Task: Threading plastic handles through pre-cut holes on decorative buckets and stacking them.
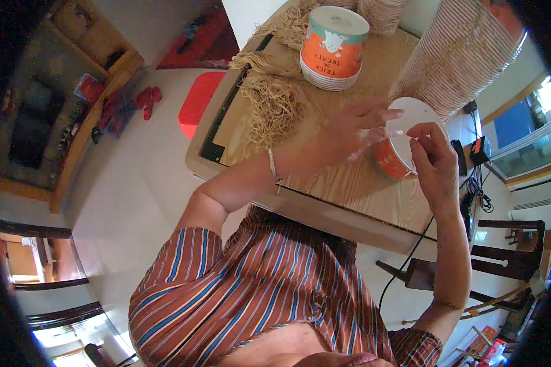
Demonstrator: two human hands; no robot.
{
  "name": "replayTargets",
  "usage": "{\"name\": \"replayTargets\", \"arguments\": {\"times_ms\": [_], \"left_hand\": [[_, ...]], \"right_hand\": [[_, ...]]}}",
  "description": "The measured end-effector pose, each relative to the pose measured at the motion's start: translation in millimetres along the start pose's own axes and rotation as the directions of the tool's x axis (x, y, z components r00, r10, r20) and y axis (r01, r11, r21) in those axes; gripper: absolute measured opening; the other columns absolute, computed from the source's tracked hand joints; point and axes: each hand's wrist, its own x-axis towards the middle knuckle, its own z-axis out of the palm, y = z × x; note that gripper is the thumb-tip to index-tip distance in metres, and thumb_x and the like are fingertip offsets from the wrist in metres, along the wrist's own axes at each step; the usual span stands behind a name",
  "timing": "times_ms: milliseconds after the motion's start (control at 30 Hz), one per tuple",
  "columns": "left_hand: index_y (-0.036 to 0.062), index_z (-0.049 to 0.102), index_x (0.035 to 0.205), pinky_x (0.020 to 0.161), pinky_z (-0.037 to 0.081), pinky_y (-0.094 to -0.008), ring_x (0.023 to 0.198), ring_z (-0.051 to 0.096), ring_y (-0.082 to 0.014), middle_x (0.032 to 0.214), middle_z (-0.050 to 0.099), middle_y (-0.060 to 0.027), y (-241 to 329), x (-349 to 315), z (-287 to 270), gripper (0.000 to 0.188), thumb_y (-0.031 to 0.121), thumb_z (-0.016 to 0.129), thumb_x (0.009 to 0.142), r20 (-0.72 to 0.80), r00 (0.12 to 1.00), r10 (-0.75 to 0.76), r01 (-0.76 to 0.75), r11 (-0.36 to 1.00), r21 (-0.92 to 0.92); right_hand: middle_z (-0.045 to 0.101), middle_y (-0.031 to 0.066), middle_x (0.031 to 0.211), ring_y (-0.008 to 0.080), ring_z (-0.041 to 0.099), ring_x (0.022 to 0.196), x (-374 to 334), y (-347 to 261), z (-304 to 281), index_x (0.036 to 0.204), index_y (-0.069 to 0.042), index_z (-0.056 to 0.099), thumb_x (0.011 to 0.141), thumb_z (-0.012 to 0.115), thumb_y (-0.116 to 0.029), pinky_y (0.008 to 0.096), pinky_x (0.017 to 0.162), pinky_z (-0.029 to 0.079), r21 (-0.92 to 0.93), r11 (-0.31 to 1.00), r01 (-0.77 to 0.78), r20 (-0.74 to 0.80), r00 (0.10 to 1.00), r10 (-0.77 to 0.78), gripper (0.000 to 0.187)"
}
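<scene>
A white-lined paper tub (399, 160) with an orange outer wall stands near the table's right side, its mouth facing up toward me. My left hand (362, 127) is at the tub's left rim, slightly blurred, with fingers stretched out across its edge. Over the tub's right side is my right hand (435, 160), thumb and forefinger brought together in a pinch. Anything between those fingertips is too small to make out. Beyond my left hand, a short upside-down stack of orange, green and white tubs (331, 58) stands on the table. Tan strings (269, 113) lie in a tangled bundle left of it.
A long leaning stack of nested paper tubs (449, 58) fills the table's far right, with more stacks (382, 15) behind. The wooden tabletop (342, 189) ends close to my body. A red stool (200, 104) stands left of it; black cables (480, 189) and a dark chair (489, 257) are at right.
</scene>
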Motion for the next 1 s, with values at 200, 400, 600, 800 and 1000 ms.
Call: {"name": "replayTargets", "arguments": {"times_ms": [200, 400, 600, 800, 1000], "left_hand": [[0.0131, 0.062, 0.109, 0.098, 0.042, -0.0434, 0.115, 0.053, -0.0280, 0.112, 0.061, -0.0054, -8.0, 3.1, 12.1, 0.036, 0.014, 0.062, 0.073, 0.180, 0.966, 0.187, -0.199, 0.979, 0.051], [0.0076, 0.065, 0.092, 0.086, 0.048, -0.0417, 0.092, 0.062, -0.0263, 0.089, 0.061, -0.0062, 61.8, 16.4, -13.7, 0.018, 0.023, 0.058, 0.086, 0.473, 0.868, 0.150, -0.181, 0.983, 0.020], [-0.0010, 0.059, 0.107, 0.088, 0.047, -0.0443, 0.095, 0.060, -0.0374, 0.104, 0.061, -0.0174, 53.8, 30.6, -3.8, 0.040, 0.033, 0.062, 0.086, 0.290, 0.925, -0.246, 0.304, 0.936, -0.177], [0.0001, 0.064, 0.102, 0.082, 0.048, -0.0393, 0.088, 0.063, -0.0291, 0.095, 0.066, -0.0155, 35.4, 44.6, 43.2, 0.032, 0.029, 0.061, 0.087, 0.629, 0.774, -0.075, 0.478, 0.721, -0.502], [0.0019, 0.070, 0.095, 0.069, 0.047, -0.0264, 0.076, 0.060, -0.0105, 0.083, 0.068, -0.0034, 4.5, 77.2, -26.8, 0.026, 0.024, 0.059, 0.088, 0.746, 0.664, -0.053, 0.662, 0.507, -0.553]], "right_hand": [[0.051, -0.0054, 0.070, 0.0015, 0.040, 0.062, 0.3, 5.8, -10.2, 0.097, -0.006, 0.058, 0.086, 0.056, 0.002, 0.0207, 0.054, 0.032, 0.021, 0.998, 0.059, -0.047, 0.997, -0.058, 0.013], [0.061, -0.0027, 0.086, 0.0016, 0.051, 0.074, -12.0, 11.7, -21.0, 0.099, -0.004, 0.060, 0.087, 0.058, 0.002, 0.0183, 0.066, 0.041, 0.165, 0.986, 0.027, -0.036, 0.999, -0.022, 0.013], [0.062, -0.0007, 0.095, 0.0037, 0.056, 0.085, -20.7, 26.8, -24.1, 0.100, -0.003, 0.060, 0.088, 0.059, 0.002, 0.0191, 0.074, 0.044, 0.329, 0.944, -0.016, -0.007, 1.000, 0.019, 0.013], [0.063, 0.0004, 0.094, 0.0050, 0.056, 0.086, -26.2, 30.9, -26.9, 0.099, -0.003, 0.059, 0.088, 0.059, 0.003, 0.0195, 0.074, 0.045, 0.279, 0.956, 0.090, 0.003, 0.996, -0.094, 0.013], [0.059, -0.0015, 0.086, 0.0046, 0.054, 0.079, -39.0, 48.4, -36.6, 0.097, -0.003, 0.059, 0.086, 0.059, 0.004, 0.0193, 0.069, 0.045, 0.282, 0.957, 0.074, -0.181, 0.983, -0.023, 0.013]]}}
